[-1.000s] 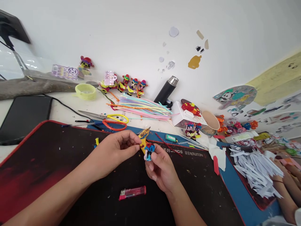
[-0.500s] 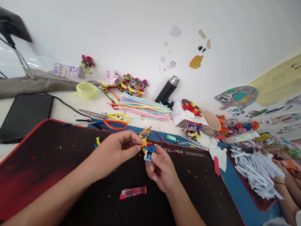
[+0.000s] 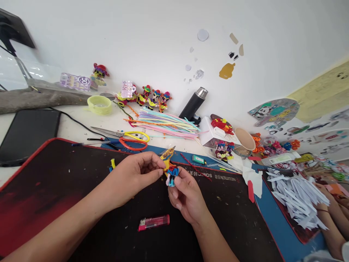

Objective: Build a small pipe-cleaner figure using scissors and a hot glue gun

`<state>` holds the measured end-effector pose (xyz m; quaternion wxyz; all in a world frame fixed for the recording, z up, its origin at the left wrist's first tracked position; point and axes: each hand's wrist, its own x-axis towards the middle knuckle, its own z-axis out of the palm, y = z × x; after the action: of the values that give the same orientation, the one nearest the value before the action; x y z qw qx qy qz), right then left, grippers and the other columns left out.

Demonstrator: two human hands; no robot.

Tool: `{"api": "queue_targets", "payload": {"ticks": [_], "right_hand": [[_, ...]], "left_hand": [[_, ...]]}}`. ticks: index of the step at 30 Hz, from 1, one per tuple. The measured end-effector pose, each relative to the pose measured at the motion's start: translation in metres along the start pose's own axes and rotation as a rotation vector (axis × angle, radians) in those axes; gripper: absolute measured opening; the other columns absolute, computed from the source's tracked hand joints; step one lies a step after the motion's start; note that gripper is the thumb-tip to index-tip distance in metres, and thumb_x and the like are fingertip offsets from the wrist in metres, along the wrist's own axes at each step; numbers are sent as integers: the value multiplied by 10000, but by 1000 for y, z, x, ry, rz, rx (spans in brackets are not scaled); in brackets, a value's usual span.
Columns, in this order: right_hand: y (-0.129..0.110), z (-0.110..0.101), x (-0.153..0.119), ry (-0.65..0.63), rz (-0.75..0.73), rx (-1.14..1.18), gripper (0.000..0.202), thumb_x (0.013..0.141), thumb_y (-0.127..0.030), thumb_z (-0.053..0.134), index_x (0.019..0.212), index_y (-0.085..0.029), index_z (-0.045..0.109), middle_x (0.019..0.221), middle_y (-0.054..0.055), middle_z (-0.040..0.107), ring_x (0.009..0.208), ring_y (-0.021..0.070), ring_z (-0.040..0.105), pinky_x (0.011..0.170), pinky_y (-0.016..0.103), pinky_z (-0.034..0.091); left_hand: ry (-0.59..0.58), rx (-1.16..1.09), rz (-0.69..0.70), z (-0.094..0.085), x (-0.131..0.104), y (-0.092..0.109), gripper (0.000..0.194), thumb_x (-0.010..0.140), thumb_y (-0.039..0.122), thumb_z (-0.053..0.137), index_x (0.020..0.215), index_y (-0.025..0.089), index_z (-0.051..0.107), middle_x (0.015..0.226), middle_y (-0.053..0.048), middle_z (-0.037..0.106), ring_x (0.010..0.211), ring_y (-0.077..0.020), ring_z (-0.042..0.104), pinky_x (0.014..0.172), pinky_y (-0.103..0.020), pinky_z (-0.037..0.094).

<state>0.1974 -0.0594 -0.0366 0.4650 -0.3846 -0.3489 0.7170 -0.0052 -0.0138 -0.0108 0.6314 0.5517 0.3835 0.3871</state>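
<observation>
Above the black desk mat (image 3: 229, 214), my right hand (image 3: 188, 196) grips a small pipe-cleaner figure (image 3: 172, 177) in blue, red and white between thumb and fingers. My left hand (image 3: 139, 176) comes in from the left, thumb and forefinger pinched close together at the figure's edge; what they pinch is too small to make out. Just behind the fingers lies a yellow, stained pointed tool (image 3: 167, 155) with a metal tip, partly hidden by the hands. A pink lighter (image 3: 154, 222) rests on the mat below my hands.
Scissors (image 3: 133, 140) with yellow and orange handles lie behind the mat. Farther back are a pipe-cleaner bundle (image 3: 166, 124), finished figures (image 3: 152, 99) and a black thermos (image 3: 193, 103). At right, white paper strips (image 3: 297, 198) are heaped before another person's arms (image 3: 331, 225).
The view has shifted very slightly. The figure in my right hand has turned a little, and both hands stay in nearly the same place.
</observation>
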Motion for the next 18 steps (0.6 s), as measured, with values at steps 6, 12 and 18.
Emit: {"api": "queue_targets", "payload": {"ticks": [6, 12, 18], "right_hand": [[0, 0, -1, 6, 3, 1, 368, 910, -450, 835, 980, -194, 581, 584, -90, 557, 350, 21, 350, 355, 147, 229], [-1, 0, 0, 5, 6, -4, 358, 918, -445, 823, 976, -197, 571, 578, -94, 548, 349, 23, 347, 355, 150, 223], [0, 0, 0, 8, 19, -10, 376, 908, -448, 830, 984, -202, 557, 571, -97, 544, 350, 27, 343, 356, 153, 215]], "left_hand": [[36, 71, 29, 2, -1, -1, 187, 846, 396, 731, 901, 218, 721, 874, -8, 747, 820, -199, 693, 759, -310, 540], [17, 63, 28, 1, 0, 0, 179, 853, 396, 733, 903, 224, 734, 868, -6, 758, 818, -202, 704, 750, -301, 547], [-16, 61, 11, 0, -1, -2, 170, 882, 393, 729, 939, 236, 758, 932, -8, 786, 875, -208, 727, 804, -305, 555]]}}
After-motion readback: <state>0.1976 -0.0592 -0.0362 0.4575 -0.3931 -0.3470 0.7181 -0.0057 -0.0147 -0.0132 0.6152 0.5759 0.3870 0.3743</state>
